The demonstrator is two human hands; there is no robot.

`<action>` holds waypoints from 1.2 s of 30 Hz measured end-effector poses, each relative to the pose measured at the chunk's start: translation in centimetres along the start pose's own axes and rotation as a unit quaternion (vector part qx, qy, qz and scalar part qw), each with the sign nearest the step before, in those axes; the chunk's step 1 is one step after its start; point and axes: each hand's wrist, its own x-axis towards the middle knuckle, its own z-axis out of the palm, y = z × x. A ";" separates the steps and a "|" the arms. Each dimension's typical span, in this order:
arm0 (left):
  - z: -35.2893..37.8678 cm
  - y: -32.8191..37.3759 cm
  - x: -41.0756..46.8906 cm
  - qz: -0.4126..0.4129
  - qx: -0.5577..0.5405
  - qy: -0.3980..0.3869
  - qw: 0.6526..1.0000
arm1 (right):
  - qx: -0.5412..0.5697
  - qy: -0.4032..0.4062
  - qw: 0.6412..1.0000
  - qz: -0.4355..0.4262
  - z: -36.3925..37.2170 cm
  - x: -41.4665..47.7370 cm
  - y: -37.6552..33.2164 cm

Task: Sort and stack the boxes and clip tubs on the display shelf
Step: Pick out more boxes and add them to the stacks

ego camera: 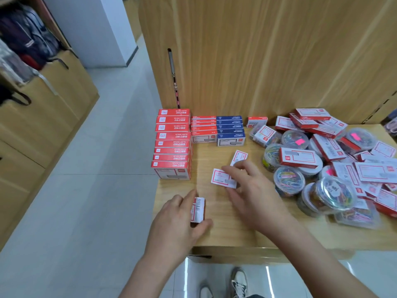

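Note:
My left hand point(178, 220) grips a small red-and-white box point(198, 212) on its edge, near the front left of the wooden shelf point(236, 233). My right hand point(253, 190) pinches a second small white box with a red border point(221, 177) flat on the shelf. A third small box point(238, 157) lies just behind my right fingers. At the back left stand a tall stack of red boxes point(173, 145), a lower red stack point(203, 129) and a blue stack point(230, 130).
A loose heap of red-and-white boxes point(322, 125) and clear round tubs of coloured clips point(289, 179) fills the right half of the shelf. A wooden back panel point(257, 50) rises behind. Tiled floor and wooden cabinets point(43, 115) lie to the left.

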 end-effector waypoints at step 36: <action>-4.6 1.8 1.0 0.019 -0.500 -0.036 0.865 | 0.520 0.006 0.811 0.269 -3.2 -1.8 -1.8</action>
